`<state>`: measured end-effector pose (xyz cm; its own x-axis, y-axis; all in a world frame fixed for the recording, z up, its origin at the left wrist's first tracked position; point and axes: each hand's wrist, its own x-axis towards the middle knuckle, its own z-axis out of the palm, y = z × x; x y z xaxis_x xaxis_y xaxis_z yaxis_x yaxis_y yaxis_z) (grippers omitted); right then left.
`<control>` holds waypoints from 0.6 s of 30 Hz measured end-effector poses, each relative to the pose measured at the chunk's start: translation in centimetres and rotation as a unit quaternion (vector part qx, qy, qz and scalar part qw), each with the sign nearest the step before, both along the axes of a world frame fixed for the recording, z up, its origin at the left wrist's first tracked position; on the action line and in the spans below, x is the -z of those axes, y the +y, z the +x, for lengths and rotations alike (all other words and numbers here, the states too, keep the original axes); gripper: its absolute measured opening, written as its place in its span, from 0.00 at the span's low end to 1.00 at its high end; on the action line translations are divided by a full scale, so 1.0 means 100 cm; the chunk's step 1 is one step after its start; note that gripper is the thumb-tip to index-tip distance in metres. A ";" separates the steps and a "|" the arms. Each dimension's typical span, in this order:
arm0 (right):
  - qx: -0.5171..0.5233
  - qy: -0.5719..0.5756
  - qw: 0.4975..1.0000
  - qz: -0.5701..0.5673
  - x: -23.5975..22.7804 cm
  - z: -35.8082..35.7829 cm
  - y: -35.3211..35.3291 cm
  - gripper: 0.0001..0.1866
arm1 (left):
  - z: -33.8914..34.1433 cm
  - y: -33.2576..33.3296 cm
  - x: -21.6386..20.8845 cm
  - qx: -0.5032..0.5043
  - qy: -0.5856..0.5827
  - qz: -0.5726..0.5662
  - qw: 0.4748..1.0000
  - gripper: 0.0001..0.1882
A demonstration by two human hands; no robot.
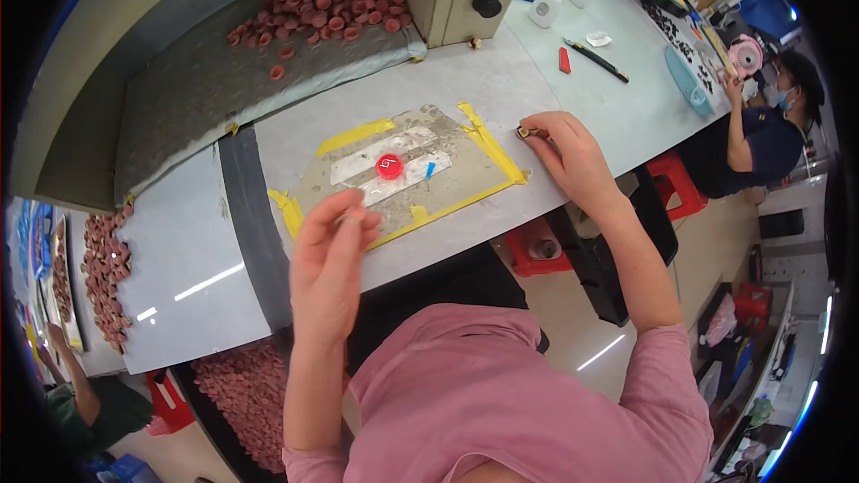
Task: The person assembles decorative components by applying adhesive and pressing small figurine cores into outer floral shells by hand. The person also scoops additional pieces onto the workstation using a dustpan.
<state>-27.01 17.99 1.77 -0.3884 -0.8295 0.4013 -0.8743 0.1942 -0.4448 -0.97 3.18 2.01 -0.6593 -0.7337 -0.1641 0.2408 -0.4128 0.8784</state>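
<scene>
A red round cap-like piece (389, 166) with a white mark lies on a worn grey board (309, 181), which yellow tape holds to the table. Beside it on the board's white strips is a small blue piece (430, 170). My left hand (329, 255) hovers at the board's near left edge, thumb and fingers pinched together; whatever they hold, if anything, is too small to make out. Off the board's right side, my right hand (573, 156) pinches a small dark, gold-edged piece (523, 132) between thumb and fingertips, close to the tabletop.
Pink cup-shaped pieces (331, 0) are heaped on a machine's belt (188, 112) at the far left. More pieces (106, 277) lie on the left tabletop. A black pen-like tool (598, 60), white bottles (546, 9) and a blue tray (684, 80) are far right. Co-workers sit at both sides.
</scene>
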 end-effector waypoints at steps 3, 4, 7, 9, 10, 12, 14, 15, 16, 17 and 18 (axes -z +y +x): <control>-0.004 0.011 1.000 0.002 0.000 0.005 -0.009 0.07 | 0.007 -0.009 0.015 0.026 0.053 0.022 0.998 0.14; -0.010 0.016 1.000 0.008 0.000 0.004 -0.012 0.07 | 0.010 -0.012 0.019 0.049 0.099 0.043 0.993 0.14; -0.045 0.055 0.997 0.029 -0.005 0.005 -0.025 0.08 | 0.012 -0.017 0.019 0.032 0.132 0.088 0.987 0.15; -0.013 -0.054 0.997 0.062 -0.012 0.015 -0.033 0.08 | 0.013 -0.018 0.013 0.014 0.128 0.110 0.985 0.15; -0.019 -0.048 0.997 0.065 -0.015 0.017 -0.036 0.08 | 0.013 -0.019 0.011 0.004 0.121 0.130 0.984 0.15; -0.026 -0.017 0.995 0.093 -0.019 0.018 -0.043 0.08 | 0.017 -0.021 0.016 0.006 0.141 0.138 0.980 0.15; -0.032 0.002 0.996 0.085 -0.009 0.018 -0.046 0.08 | 0.021 -0.019 0.018 0.012 0.163 0.143 0.976 0.15; -0.032 0.011 0.996 0.077 -0.007 0.019 -0.049 0.08 | 0.023 -0.019 0.018 0.012 0.169 0.163 0.972 0.15; -0.032 -0.010 0.995 0.089 -0.010 0.023 -0.050 0.10 | 0.024 -0.021 0.018 0.014 0.174 0.183 0.968 0.15; -0.033 -0.003 0.996 0.087 -0.014 0.023 -0.053 0.10 | 0.023 -0.024 0.019 0.021 0.175 0.172 0.969 0.15; -0.022 -0.052 0.995 0.081 -0.014 0.025 -0.051 0.10 | 0.024 -0.024 0.019 0.021 0.178 0.172 0.969 0.15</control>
